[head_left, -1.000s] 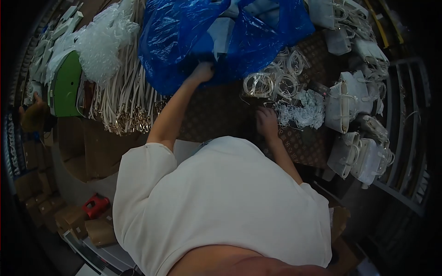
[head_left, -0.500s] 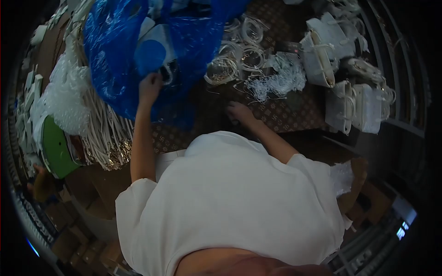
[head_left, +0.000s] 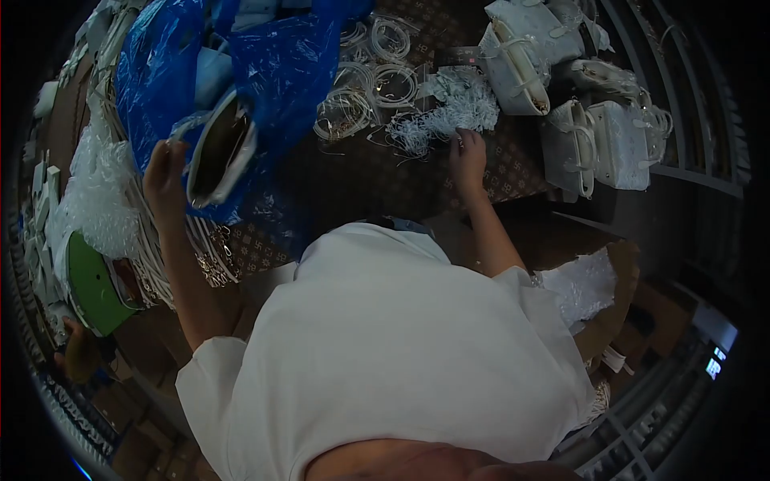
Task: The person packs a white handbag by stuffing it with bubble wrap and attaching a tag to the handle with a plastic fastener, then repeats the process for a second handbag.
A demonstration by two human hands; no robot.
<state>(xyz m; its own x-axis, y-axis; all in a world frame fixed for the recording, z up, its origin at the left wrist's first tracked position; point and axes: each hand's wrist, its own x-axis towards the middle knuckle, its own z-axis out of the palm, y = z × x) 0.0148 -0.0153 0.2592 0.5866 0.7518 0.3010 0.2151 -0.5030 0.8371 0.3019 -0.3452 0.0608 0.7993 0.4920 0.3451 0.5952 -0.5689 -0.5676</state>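
Note:
My left hand (head_left: 166, 172) is closed on the handle of a white handbag (head_left: 245, 160). The bag hangs tilted with its dark opening facing up, in front of a blue plastic bag (head_left: 273, 80) that has more pale items inside. At the near edge of a tangled heap of white strings and tags (head_left: 449, 108) is my right hand (head_left: 468, 160). Its fingers are curled together at the strings, and whatever they pinch is too small to make out.
Coiled clear-wrapped straps (head_left: 346, 112) lie beside the heap. Several white handbags (head_left: 513, 68) stand at the right. On the left are white straps with metal clasps (head_left: 212, 256), bubble wrap (head_left: 100, 200) and a green panel (head_left: 96, 280). Another person's hand (head_left: 76, 337) shows at far left.
My left hand has come back and left from the blue plastic bag, bringing the white handbag with it. My right hand has moved right and forward to the string heap.

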